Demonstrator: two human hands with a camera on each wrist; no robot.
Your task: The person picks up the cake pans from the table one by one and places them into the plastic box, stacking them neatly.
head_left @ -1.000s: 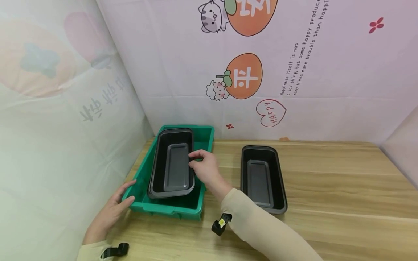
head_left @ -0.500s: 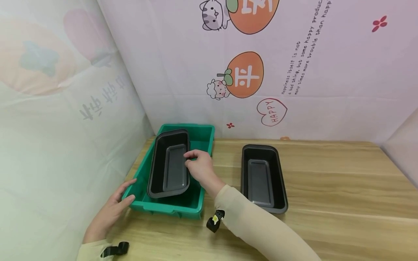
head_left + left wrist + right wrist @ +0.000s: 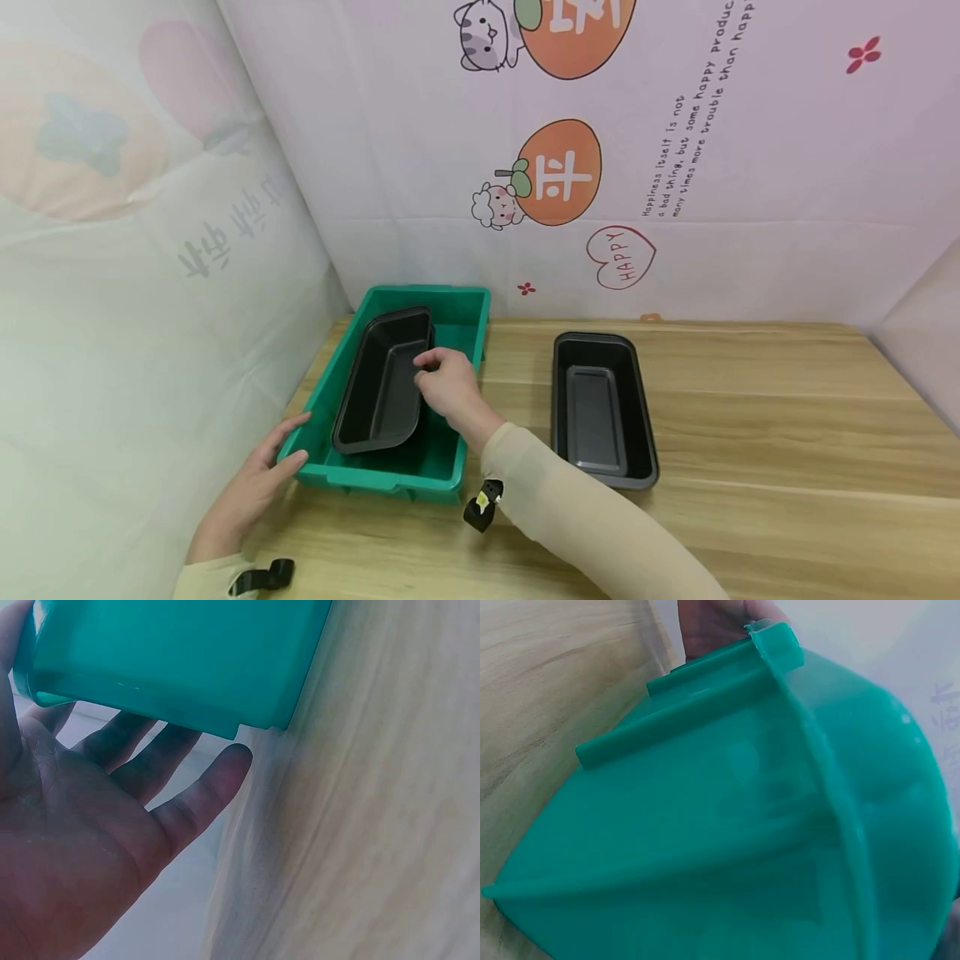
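Observation:
A black loaf pan (image 3: 385,392) is inside the green plastic bin (image 3: 424,483), tilted, its right side raised. My right hand (image 3: 450,388) pinches the pan's right rim between thumb and fingers. Along its far right edge, a second dark rim shows just behind it. My left hand (image 3: 255,483) holds the bin's near left corner; in the left wrist view its fingers (image 3: 199,802) lie spread along the outside of the bin wall. The right wrist view is filled by the bin's outer side (image 3: 690,810), hiding the right hand's fingertips.
Another black loaf pan (image 3: 597,417) stands upright on the wooden table (image 3: 780,417), right of the bin. A printed cloth (image 3: 420,167) hangs behind the table, and a pale cloth (image 3: 135,350) closes off the left side.
My right hand has moved left with the pinched pan, which has gone from nearly level to tilted, its open top turned toward the left. My left hand stays at the bin's corner.

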